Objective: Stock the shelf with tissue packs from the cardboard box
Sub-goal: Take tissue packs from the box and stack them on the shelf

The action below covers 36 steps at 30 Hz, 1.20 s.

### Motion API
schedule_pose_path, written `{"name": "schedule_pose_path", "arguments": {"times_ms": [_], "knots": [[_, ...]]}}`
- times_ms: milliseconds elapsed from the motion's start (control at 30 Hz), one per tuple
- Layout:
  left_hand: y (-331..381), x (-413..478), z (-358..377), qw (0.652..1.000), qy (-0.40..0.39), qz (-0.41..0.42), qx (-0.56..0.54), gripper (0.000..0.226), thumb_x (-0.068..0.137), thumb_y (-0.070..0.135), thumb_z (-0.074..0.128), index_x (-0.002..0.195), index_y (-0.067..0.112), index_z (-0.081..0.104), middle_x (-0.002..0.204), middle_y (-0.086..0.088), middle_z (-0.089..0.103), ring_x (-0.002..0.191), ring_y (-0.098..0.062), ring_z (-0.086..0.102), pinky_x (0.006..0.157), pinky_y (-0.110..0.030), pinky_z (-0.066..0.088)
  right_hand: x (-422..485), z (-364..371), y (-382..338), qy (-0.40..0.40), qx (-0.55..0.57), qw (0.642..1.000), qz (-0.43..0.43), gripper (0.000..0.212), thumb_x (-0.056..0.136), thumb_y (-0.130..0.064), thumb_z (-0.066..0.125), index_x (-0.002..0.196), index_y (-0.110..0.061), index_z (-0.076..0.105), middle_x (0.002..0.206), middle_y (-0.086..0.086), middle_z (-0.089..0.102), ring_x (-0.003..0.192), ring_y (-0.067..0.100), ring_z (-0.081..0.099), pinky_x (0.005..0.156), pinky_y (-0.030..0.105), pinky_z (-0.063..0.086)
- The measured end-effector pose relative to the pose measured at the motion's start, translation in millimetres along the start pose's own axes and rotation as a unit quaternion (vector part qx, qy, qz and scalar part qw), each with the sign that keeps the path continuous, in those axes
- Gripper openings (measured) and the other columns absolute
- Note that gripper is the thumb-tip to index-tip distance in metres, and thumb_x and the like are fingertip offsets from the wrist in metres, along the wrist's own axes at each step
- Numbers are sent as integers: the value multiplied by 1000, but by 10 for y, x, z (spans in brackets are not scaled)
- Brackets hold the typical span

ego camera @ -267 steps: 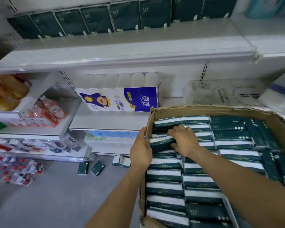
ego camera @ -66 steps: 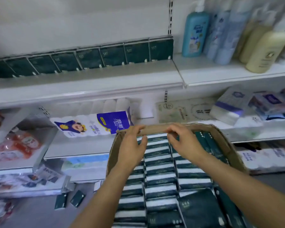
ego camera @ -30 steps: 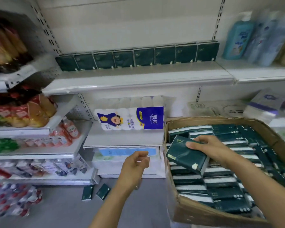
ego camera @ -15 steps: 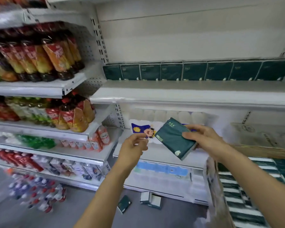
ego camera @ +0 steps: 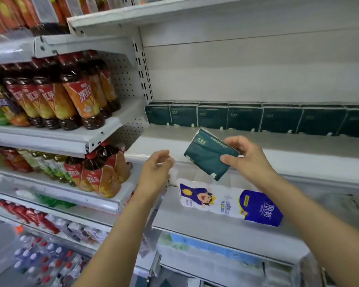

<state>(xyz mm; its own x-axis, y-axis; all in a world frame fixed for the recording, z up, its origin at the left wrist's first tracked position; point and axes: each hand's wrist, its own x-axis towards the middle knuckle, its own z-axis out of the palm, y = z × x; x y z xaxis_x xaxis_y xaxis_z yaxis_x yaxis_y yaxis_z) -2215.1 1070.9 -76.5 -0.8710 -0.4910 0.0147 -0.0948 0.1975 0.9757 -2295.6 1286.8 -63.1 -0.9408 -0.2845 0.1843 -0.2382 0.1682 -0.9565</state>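
One tissue pack up at the shelf edge, not yet set down.

The tissue pack (ego camera: 209, 155) hangs in the air just in front of and below the row of green packs (ego camera: 247, 118) that stands along the back of the shelf (ego camera: 278, 146). The right hand (ego camera: 250, 161) grips it by its right end, thumb across the near face and fingers curled behind. From there it juts out leftward, tilted, with its long side slanting down to the right, as best I can judge through the bent lens. The left hand (ego camera: 154, 172) sits beside it, under the row's left end. Its fingers are loosely curled on nothing and clear of the pack. The right hand alone carries it, so I'd expect a push up and forward onto the bare strip before the row. Below the row lies a toilet-roll pack (ego camera: 232, 201); left of it stand drink bottles (ego camera: 71, 96).
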Motion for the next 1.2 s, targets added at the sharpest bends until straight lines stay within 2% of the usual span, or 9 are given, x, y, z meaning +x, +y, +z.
{"name": "schedule_pose_path", "arguments": {"times_ms": [100, 233, 400, 500, 633, 767, 1000, 1133, 1200], "knots": [[65, 298, -134, 1000, 12, 13, 16, 30, 97, 23, 56, 127, 26, 56, 122, 4, 59, 109, -14, 56, 99, -36, 48, 344, 204, -19, 10, -74, 996, -58, 31, 83, -3, 71, 104, -24, 62, 106, -7, 63, 95, 10, 58, 70, 9, 45], [117, 693, -237, 1000, 2, 21, 1, 27, 97, 18, 56, 124, 21, 56, 119, 2, 59, 105, -15, 58, 95, -39, 52, 759, 552, 9, 23, -167, 979, -113, 28, 84, -9, 72, 105, -25, 61, 109, -7, 60, 101, 12, 52, 83, 17, 39], [14, 1202, -418, 1000, -9, 15, 18, 27, 96, 19, 56, 122, 25, 56, 119, 6, 58, 112, -16, 56, 105, -41, 44, 1251, 1063, 99, 6, -264, 955, -135, 33, 84, -4, 70, 112, -19, 61, 113, 2, 56, 107, 18, 46, 91, 31, 44], [-35, 1548, -553, 999, -19, -8, 33, 36, 97, 19, 54, 132, 24, 51, 128, 7, 54, 116, -13, 51, 108, -34, 38, 1570, 1345, 143, 19, -289, 945, -151, 37, 80, 0, 70, 112, -16, 63, 115, 6, 53, 109, 23, 48, 88, 31, 45], [-35, 1970, -653, 999, -47, -22, 12, 51, 97, 16, 55, 145, 20, 37, 145, 2, 43, 127, -14, 43, 98, -23, 29, 1909, 1658, 152, 48, -324, 932, -153, 37, 83, -7, 69, 117, -22, 60, 118, -1, 51, 116, 18, 44, 85, 39, 49], [-59, 2344, -649, 997, -66, -30, 12, 63, 95, 8, 56, 149, 21, 28, 150, 0, 38, 138, -19, 35, 108, -34, 30, 2209, 1844, 136, 45, -389, 910, -138, 36, 87, -17, 67, 121, -26, 58, 122, -2, 52, 120, 20, 42, 94, 37, 44], [-89, 2841, -498, 999, -43, 5, 14, 57, 82, -12, 59, 131, 14, 44, 117, 4, 54, 111, -14, 52, 87, -22, 42, 2441, 2034, 162, 74, -468, 856, -208, 37, 82, -19, 72, 117, -23, 62, 117, 0, 57, 115, 25, 46, 91, 38, 38], [-147, 2964, -431, 999, -36, 26, 0, 54, 82, -15, 55, 127, 13, 44, 112, 3, 55, 105, -13, 52, 66, -5, 44, 2507, 2052, 206, 110, -486, 838, -223, 39, 75, -18, 76, 112, -24, 64, 111, -1, 57, 107, 24, 48, 84, 37, 37], [-152, 2978, -420, 999, -35, 33, 8, 55, 85, -12, 53, 132, 15, 42, 113, 5, 53, 104, -10, 49, 65, -6, 41, 2529, 2049, 224, 122, -493, 833, -220, 40, 74, -19, 76, 111, -24, 63, 111, -1, 56, 107, 23, 46, 83, 35, 35]]}}
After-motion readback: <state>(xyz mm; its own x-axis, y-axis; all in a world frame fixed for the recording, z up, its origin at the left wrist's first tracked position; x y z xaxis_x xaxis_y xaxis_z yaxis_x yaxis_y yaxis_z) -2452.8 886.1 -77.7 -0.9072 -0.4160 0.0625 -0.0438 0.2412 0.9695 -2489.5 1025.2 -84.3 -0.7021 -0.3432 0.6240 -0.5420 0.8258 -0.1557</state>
